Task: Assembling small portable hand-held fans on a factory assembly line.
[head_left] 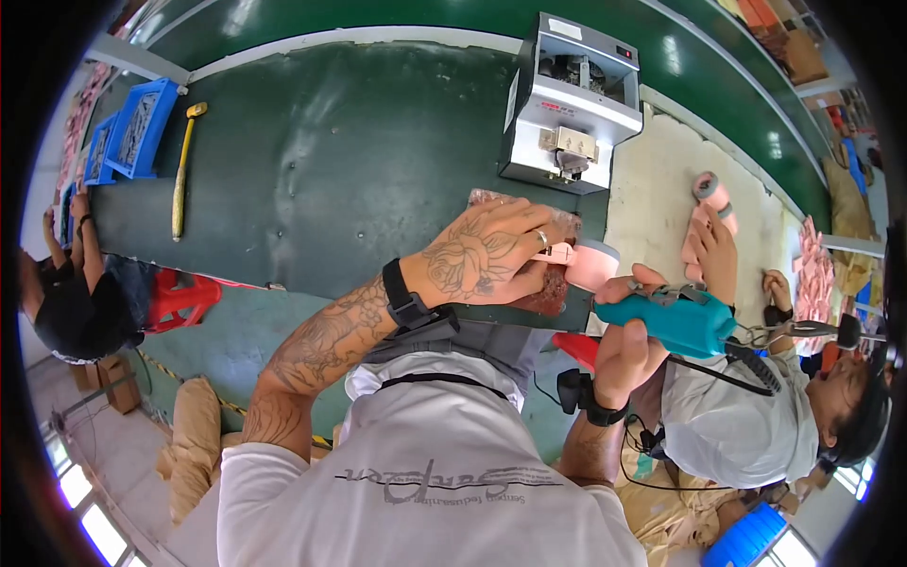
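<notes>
My left hand (482,255), with a ring and a dark wrist strap, is closed around a pink plastic part (593,266) with a grey end. Its palm side and part of the piece are hidden. Under that hand lies a reddish-brown block (545,300) at the table's near edge. My right hand (627,354) grips a teal electric screwdriver (669,321), its tip end close to the pink part's grey-ended cylinder. Whether the tip touches it I cannot tell. A cable runs from the screwdriver's rear.
A grey screw feeder (574,109) stands beyond my hands on the dark green table (359,142). Far left are a yellow-headed hammer (184,170) and blue bins (142,128) of small parts. A co-worker (746,416) at right handles a similar pink part (715,198); another person (80,302) sits left.
</notes>
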{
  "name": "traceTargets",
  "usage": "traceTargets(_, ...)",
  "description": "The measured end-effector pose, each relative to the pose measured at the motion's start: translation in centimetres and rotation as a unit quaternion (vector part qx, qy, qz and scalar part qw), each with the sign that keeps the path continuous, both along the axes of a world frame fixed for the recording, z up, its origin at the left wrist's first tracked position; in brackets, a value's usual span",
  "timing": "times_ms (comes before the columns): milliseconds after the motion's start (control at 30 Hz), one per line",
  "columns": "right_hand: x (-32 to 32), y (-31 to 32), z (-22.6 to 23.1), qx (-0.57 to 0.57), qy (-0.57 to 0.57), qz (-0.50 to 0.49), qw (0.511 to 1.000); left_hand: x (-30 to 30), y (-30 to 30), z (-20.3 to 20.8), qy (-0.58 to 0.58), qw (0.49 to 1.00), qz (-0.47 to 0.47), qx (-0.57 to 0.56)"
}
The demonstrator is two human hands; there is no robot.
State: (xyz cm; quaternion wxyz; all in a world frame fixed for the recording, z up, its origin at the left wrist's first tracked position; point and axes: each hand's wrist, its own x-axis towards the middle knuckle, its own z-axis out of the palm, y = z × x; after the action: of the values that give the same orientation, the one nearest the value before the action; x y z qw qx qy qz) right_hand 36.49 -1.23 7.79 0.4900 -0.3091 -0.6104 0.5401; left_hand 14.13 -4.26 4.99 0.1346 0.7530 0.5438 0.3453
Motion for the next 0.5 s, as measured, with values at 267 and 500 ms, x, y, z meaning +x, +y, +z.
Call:
traceTargets(267, -2.4, 1.5, 3.9, -0.016, 0.063, 0.004, 0.998, 0.3, 0.3, -1.7, -0.002, 0.998, 0.031, 0.048)
traceTargets(500, -5.3, 5.8, 5.5, 0.031, 0.127, 0.058, 0.99, 0.7, 1.0, -1.5, -0.009, 1.0, -0.009, -0.011)
